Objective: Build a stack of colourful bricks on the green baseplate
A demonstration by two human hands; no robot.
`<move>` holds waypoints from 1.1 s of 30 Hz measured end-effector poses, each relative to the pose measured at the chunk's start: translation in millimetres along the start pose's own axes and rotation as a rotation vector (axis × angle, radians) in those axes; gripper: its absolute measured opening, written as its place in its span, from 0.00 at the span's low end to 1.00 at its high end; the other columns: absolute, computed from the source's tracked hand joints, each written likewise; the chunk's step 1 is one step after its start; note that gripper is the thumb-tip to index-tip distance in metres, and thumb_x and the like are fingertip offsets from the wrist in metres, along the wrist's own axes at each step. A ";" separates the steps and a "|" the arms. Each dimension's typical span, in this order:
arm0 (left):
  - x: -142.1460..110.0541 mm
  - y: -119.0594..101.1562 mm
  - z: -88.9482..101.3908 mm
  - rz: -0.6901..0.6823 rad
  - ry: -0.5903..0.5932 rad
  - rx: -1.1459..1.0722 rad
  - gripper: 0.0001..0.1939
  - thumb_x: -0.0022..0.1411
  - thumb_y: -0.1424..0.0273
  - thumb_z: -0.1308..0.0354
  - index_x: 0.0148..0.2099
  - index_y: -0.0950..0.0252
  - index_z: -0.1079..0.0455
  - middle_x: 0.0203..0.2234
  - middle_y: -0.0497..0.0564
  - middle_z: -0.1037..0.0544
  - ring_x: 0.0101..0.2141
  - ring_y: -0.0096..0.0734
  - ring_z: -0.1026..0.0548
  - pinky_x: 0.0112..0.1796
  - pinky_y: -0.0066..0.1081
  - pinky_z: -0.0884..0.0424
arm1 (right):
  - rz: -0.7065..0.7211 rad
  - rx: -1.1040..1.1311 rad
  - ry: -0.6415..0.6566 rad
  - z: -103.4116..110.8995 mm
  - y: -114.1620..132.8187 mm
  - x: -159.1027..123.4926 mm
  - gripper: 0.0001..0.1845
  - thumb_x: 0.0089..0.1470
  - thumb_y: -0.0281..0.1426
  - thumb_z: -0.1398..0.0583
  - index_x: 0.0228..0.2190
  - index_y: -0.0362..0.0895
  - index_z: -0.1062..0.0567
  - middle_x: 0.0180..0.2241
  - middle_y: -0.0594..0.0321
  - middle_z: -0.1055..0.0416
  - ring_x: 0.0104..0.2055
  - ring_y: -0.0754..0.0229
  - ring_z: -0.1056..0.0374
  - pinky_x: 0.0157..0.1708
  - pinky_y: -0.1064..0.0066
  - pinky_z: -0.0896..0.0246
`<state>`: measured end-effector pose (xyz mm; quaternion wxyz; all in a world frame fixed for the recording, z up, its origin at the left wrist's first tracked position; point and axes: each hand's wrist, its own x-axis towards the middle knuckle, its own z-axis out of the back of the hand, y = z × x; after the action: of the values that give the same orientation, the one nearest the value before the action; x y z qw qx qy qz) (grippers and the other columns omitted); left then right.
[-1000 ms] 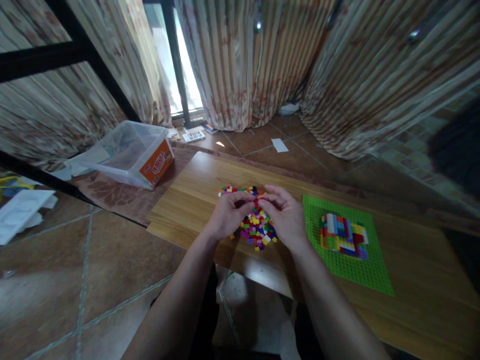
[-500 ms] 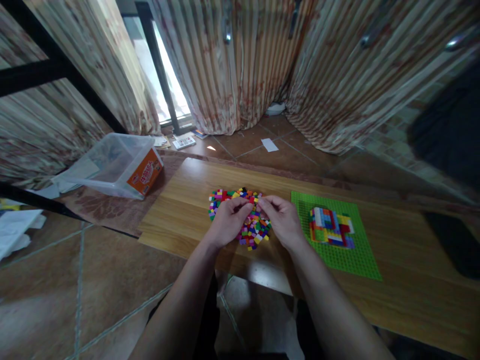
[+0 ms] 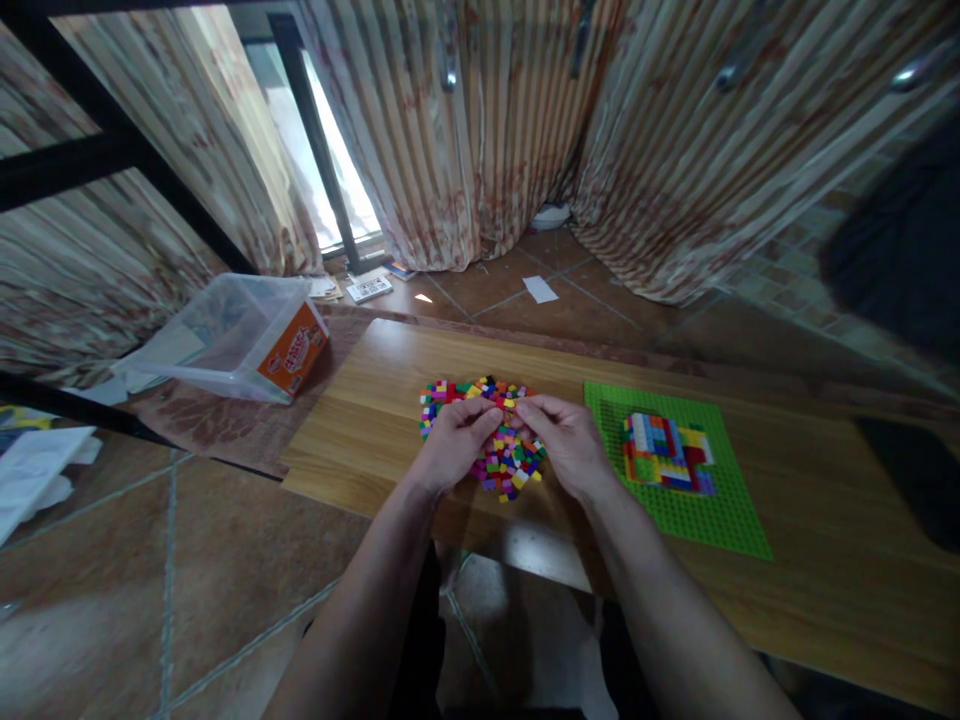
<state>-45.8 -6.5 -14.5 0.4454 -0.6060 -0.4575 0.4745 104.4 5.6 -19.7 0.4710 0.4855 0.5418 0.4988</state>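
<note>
Over a heap of small colourful toy bricks [image 3: 510, 462], both hands work close together, fingertips nearly meeting. My left hand [image 3: 456, 440] is closed in a pinch, with a bit of red at its thumb and forefinger that looks like a toy brick. Facing it, my right hand [image 3: 570, 440] pinches too, and a small toy brick shows at its fingertips; its exact shape is too small to tell. To the right, a green baseplate [image 3: 720, 510] lies flat and bears a block of joined bricks [image 3: 664, 455] in many colours.
The bricks and baseplate rest on a long wooden table [image 3: 352, 430]. A clear plastic bin [image 3: 217, 340] with an orange label stands beyond its left end. A dark flat object [image 3: 907, 480] lies at the right. Striped curtains [image 3: 465, 150] hang behind, with papers [image 3: 540, 289] on the tiled floor.
The two hands stay over the heap, still pinching, with their fingertips slightly shifted. The whole view has moved a little; the bricks on the baseplate look the same.
</note>
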 end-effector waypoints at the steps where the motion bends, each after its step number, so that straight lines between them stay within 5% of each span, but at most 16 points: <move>1: 0.1 0.0 0.2 0.000 0.000 0.004 0.14 0.55 0.60 0.37 0.30 0.68 0.29 0.18 0.43 0.35 0.20 0.19 0.42 0.22 0.23 0.47 | -0.006 0.007 0.009 0.2 -0.5 -0.3 0.19 0.46 0.48 0.33 0.24 0.44 0.22 0.23 0.64 0.27 0.24 0.64 0.36 0.26 0.71 0.40; 9: -0.6 -0.4 1.3 -0.044 0.001 0.158 0.13 0.59 0.61 0.41 0.32 0.67 0.27 0.17 0.42 0.36 0.19 0.20 0.44 0.21 0.24 0.48 | -0.106 0.175 0.080 -5.0 -1.9 -1.4 0.20 0.45 0.48 0.33 0.24 0.44 0.27 0.19 0.70 0.35 0.17 0.71 0.51 0.16 0.75 0.59; 14: -3.9 -1.6 0.2 0.000 0.063 0.141 0.14 0.58 0.60 0.40 0.33 0.68 0.27 0.18 0.42 0.35 0.18 0.19 0.44 0.20 0.24 0.49 | -0.132 0.220 0.062 -7.1 0.7 -2.4 0.21 0.41 0.47 0.30 0.23 0.43 0.28 0.19 0.72 0.39 0.17 0.72 0.53 0.16 0.76 0.62; 20: -4.0 -6.2 0.9 0.030 0.035 -0.023 0.17 0.52 0.58 0.36 0.26 0.66 0.33 0.16 0.41 0.38 0.17 0.18 0.43 0.20 0.23 0.48 | -0.135 0.164 0.117 -2.5 1.3 -2.8 0.20 0.45 0.48 0.34 0.24 0.45 0.29 0.17 0.74 0.43 0.17 0.70 0.53 0.17 0.74 0.59; 27: 2.2 -7.4 10.4 0.020 -0.122 0.020 0.14 0.50 0.61 0.35 0.26 0.66 0.32 0.16 0.43 0.33 0.19 0.21 0.38 0.22 0.24 0.43 | 0.138 -0.537 0.021 1.7 -12.6 -0.9 0.03 0.49 0.31 0.39 0.28 0.46 0.23 0.22 0.68 0.29 0.24 0.63 0.38 0.27 0.70 0.46; 33: 4.8 -3.9 8.9 0.026 -0.160 0.025 0.10 0.49 0.66 0.35 0.27 0.66 0.32 0.18 0.42 0.31 0.20 0.22 0.35 0.23 0.23 0.41 | 0.117 -0.489 0.016 1.7 -9.3 -3.8 0.11 0.49 0.32 0.38 0.37 0.47 0.21 0.29 0.64 0.23 0.27 0.61 0.32 0.32 0.67 0.39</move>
<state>-54.5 -0.1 -12.9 0.4087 -0.5664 -0.4778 0.5328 105.9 1.7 -28.9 0.5406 0.3835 0.3797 0.6453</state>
